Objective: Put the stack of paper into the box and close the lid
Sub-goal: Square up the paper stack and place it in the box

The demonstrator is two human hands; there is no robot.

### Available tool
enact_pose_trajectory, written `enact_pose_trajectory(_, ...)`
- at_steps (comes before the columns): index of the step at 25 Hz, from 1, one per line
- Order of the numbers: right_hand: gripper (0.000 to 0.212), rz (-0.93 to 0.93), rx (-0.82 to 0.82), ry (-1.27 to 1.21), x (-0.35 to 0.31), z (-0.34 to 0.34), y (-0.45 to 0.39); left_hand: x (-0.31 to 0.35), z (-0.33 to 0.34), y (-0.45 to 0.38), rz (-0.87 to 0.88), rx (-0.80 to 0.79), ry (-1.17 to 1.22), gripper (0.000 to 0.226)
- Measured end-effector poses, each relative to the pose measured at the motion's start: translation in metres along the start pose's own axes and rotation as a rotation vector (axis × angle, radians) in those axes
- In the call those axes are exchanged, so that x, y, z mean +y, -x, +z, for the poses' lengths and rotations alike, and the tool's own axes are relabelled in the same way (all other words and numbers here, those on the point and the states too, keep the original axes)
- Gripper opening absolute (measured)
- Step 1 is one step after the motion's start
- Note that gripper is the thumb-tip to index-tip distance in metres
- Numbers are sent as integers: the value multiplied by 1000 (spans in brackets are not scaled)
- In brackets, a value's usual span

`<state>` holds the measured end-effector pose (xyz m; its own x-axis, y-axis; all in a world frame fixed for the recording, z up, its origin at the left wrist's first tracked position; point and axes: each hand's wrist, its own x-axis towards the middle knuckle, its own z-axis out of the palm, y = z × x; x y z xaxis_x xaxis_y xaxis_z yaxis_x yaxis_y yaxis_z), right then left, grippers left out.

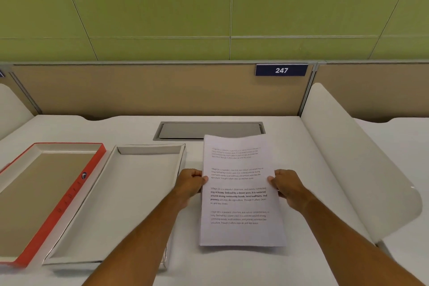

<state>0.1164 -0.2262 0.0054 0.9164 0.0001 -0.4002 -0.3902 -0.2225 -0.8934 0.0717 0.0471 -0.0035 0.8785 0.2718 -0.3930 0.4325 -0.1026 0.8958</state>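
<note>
A stack of white paper [240,193] with printed paragraphs is held slightly above the desk, right of centre. My left hand [189,183] grips its left edge and my right hand [286,184] grips its right edge, thumbs on top. To the left lies the open white box [111,206], shallow and with nothing inside; my left forearm crosses its right rim. Further left, the lid [74,193], red outside and tan inside, lies upside down beside the box.
A grey cable hatch [209,130] is set into the white desk [313,193] behind the paper. A curved white divider [362,162] rises at the right. A tan partition with a "247" sign [281,70] closes the back.
</note>
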Motion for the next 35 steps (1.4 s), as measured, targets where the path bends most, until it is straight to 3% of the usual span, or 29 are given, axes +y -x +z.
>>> enact_pose_trajectory(5, 18, -308, 6, -25, -43, -17, 14, 49, -12, 13, 278, 53, -24, 14)
enact_pose_trajectory(9, 16, -415, -6, -48, -48, -22, 22, 63, -16, 26, 414, 110, -88, 16)
enact_pose_trajectory(15, 23, -406, -79, 45, -37, -25, 27, 49, -15, 34, 387, 108, -191, 19)
enact_pose_trajectory(18, 28, -454, -106, 31, -53, -31, 29, 62, -19, 37, 457, 139, -166, 20)
enact_pose_trajectory(23, 24, -525, -49, -9, -67, -33, 30, 83, -20, 43, 547, 193, -144, 19)
enact_pose_trajectory(35, 31, -534, -62, 117, -59, -38, 37, 75, -21, 44, 523, 192, -211, 22)
